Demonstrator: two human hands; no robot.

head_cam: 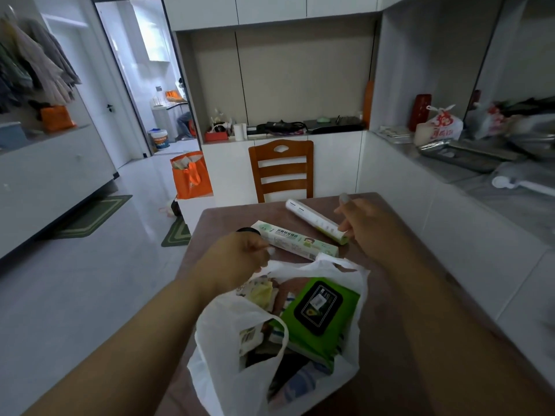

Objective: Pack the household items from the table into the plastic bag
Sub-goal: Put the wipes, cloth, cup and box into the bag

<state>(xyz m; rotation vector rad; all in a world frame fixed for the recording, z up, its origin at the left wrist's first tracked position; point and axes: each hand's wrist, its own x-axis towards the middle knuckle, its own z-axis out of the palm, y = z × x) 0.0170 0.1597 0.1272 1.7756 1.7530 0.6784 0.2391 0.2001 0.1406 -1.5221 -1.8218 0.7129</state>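
A white plastic bag [237, 364] lies open on the brown table [399, 298]. Inside it sit a green wet-wipes pack [318, 313] and several smaller items. My left hand [240, 259] pinches the bag's far rim and holds it up. My right hand [369, 232] grips the near end of a white roll-shaped box [312, 220] that rests on the table beyond the bag. A long white and green box [297, 243] lies between the bag and that roll. A dark round object [247, 231] peeks out behind my left hand.
A wooden chair [282, 171] stands at the table's far side. An orange tote bag [190, 175] sits on the floor to the left. A cluttered counter [468, 154] runs along the right, close to the table's right edge.
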